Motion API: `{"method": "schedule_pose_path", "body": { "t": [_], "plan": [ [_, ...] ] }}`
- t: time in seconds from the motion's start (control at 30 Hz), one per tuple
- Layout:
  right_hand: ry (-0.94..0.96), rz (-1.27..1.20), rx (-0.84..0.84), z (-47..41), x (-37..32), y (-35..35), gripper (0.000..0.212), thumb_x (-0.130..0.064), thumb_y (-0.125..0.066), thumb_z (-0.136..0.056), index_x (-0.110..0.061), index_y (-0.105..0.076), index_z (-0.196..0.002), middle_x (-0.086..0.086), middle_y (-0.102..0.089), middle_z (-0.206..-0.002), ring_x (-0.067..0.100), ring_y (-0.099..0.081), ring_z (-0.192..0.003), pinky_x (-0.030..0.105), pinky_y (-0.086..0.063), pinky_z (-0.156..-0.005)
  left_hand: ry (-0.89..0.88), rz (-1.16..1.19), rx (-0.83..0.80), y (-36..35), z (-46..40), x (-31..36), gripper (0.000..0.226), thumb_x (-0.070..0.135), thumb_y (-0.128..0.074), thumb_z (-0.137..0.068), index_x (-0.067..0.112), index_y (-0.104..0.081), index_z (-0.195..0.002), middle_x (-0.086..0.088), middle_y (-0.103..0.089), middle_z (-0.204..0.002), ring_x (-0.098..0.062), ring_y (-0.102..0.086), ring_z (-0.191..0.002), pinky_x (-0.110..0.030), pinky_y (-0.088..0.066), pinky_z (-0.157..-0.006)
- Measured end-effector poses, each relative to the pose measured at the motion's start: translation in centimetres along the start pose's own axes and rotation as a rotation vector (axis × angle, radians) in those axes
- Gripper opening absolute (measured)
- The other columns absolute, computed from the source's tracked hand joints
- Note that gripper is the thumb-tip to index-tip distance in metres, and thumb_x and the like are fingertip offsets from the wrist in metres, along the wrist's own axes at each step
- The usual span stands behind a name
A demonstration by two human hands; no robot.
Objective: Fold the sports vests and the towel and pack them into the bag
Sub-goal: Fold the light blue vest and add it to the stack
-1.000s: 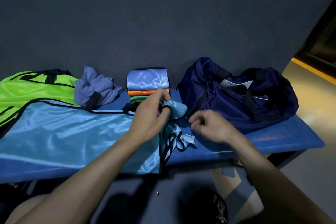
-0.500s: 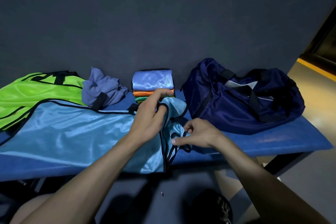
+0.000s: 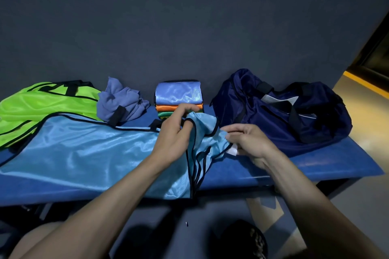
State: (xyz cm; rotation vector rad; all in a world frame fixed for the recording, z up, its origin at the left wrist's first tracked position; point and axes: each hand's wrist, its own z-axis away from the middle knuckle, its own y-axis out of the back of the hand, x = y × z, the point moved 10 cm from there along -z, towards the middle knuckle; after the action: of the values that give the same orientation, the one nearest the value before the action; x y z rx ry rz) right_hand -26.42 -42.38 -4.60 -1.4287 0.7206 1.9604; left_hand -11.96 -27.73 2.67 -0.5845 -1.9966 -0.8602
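- Lying at the far left of the frame, a lime-green vest [image 3: 42, 103] is spread on the blue bench [image 3: 294, 166], partly under the light-blue vest.
- The light-blue vest [image 3: 88, 153] covers the bench from the left edge to the centre, its black-trimmed end bunched between the hands.
- A crumpled purple-grey towel [image 3: 121, 101] sits behind it, left of centre, against the wall.
- The left hand [image 3: 174, 136], at centre, has its fingers curled round a black-edged strap of the light-blue vest.
- Behind that hand stands a stack of folded vests [image 3: 177, 95]: blue on top, orange and green below.
- The right hand [image 3: 248, 143], just right of centre, pinches the vest's edge near a small white tag [image 3: 232, 151].
- The navy bag [image 3: 280, 111] rests on the bench at right, unzipped.
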Motion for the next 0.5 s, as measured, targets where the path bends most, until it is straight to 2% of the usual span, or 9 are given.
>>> {"method": "schedule_pose_path", "body": {
  "t": [0.07, 0.13, 0.23, 0.3, 0.37, 0.43, 0.5],
  "plan": [
    [-0.039, -0.235, -0.074, -0.1, 0.1, -0.9, 0.033, 0.011, -0.049, -0.097, -0.006, -0.068, -0.119, 0.018, -0.074, -0.106, 0.02, -0.073, -0.077, 0.033, -0.063, -0.068, 0.034, 0.063, 0.027, 0.3, -0.1, -0.3, 0.03, 0.006, -0.043, -0.102, 0.024, -0.061, -0.117, 0.024, -0.063, -0.092, -0.002, -0.054, -0.072, -0.016, -0.041, -0.065],
    [-0.068, -0.422, -0.11, -0.5, 0.4, -1.6, 0.04, 0.014, -0.041, -0.096, -0.005, -0.064, -0.122, 0.022, -0.072, -0.109, 0.025, -0.072, -0.078, 0.039, -0.063, -0.072, 0.075, 0.132, 0.052, 0.5, -0.1, -0.7, 0.027, 0.008, -0.043, -0.104, 0.025, -0.062, -0.114, 0.02, -0.062, -0.088, -0.001, -0.052, -0.072, -0.014, -0.041, -0.067],
    [-0.074, -0.519, -0.079, -1.0, 0.8, -1.8, 0.044, 0.014, -0.035, -0.091, -0.003, -0.062, -0.122, 0.023, -0.071, -0.103, 0.023, -0.071, -0.067, 0.035, -0.061, -0.058, 0.123, 0.191, 0.079, 0.8, -0.1, -1.3, 0.029, 0.01, -0.042, -0.105, 0.029, -0.062, -0.111, 0.015, -0.061, -0.082, -0.005, -0.05, -0.071, -0.018, -0.041, -0.066],
    [-0.048, -0.428, -0.066, -1.4, 0.8, -1.7, 0.043, 0.013, -0.035, -0.093, -0.004, -0.063, -0.12, 0.019, -0.071, -0.095, 0.018, -0.068, -0.06, 0.031, -0.058, -0.053, 0.143, 0.204, 0.073, 0.9, -0.1, -1.5, 0.029, 0.01, -0.041, -0.106, 0.029, -0.062, -0.11, 0.019, -0.06, -0.08, -0.004, -0.05, -0.069, -0.019, -0.041, -0.066],
    [0.006, -0.157, -0.019, -2.0, 0.9, -1.2, 0.039, 0.006, -0.037, -0.096, -0.01, -0.066, -0.115, 0.011, -0.068, -0.084, 0.012, -0.063, -0.056, 0.03, -0.054, -0.054, 0.142, 0.193, 0.069, 0.9, -0.1, -1.5, 0.029, 0.008, -0.041, -0.105, 0.028, -0.062, -0.111, 0.023, -0.064, -0.088, -0.001, -0.056, -0.079, -0.015, -0.044, -0.073],
    [0.085, 0.086, -0.002, -2.3, 0.4, -1.2, 0.036, -0.002, -0.038, -0.097, -0.02, -0.069, -0.105, 0.009, -0.062, -0.079, 0.016, -0.058, -0.06, 0.031, -0.049, -0.056, 0.137, 0.169, 0.064, 0.8, -0.1, -1.5, 0.03, 0.007, -0.041, -0.104, 0.026, -0.062, -0.112, 0.02, -0.064, -0.096, -0.002, -0.058, -0.087, -0.013, -0.045, -0.077],
    [0.121, 0.091, -0.012, -2.4, 0.0, -1.6, 0.036, -0.003, -0.037, -0.096, -0.02, -0.069, -0.1, 0.012, -0.058, -0.081, 0.023, -0.052, -0.066, 0.031, -0.045, -0.056, 0.131, 0.161, 0.065, 0.8, -0.1, -1.5, 0.03, 0.006, -0.042, -0.103, 0.026, -0.062, -0.113, 0.017, -0.064, -0.098, -0.008, -0.06, -0.09, -0.018, -0.047, -0.079]
  ]
}}
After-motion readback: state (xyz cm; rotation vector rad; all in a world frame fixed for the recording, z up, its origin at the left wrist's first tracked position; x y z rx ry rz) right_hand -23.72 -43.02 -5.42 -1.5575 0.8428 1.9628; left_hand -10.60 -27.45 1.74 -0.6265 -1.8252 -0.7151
